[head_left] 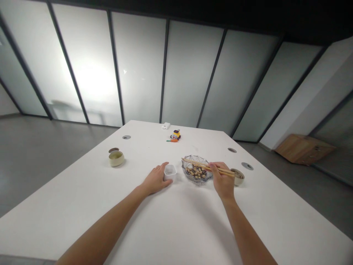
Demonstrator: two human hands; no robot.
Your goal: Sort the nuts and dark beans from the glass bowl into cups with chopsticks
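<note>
Right hand (pixel 223 183) holds chopsticks (pixel 198 164) over a glass bowl (pixel 198 182); left hand (pixel 156 180) is at a white cup (pixel 170 171).
The right hand grasps the chopsticks near their right end. Their long axis lies almost level across the bowl, and the tips point left and a little away from the person. The left hand lies released on the table (pixel 179 221), its fingers touching the cup, which is just beside the bowl. Any print on the far yellow toy (pixel 175 134) is too small to read.

The right hand (pixel 224 183) hides part of the tan bowl (pixel 238 176); the yellow toy (pixel 175 134) is too small to make out.
</note>
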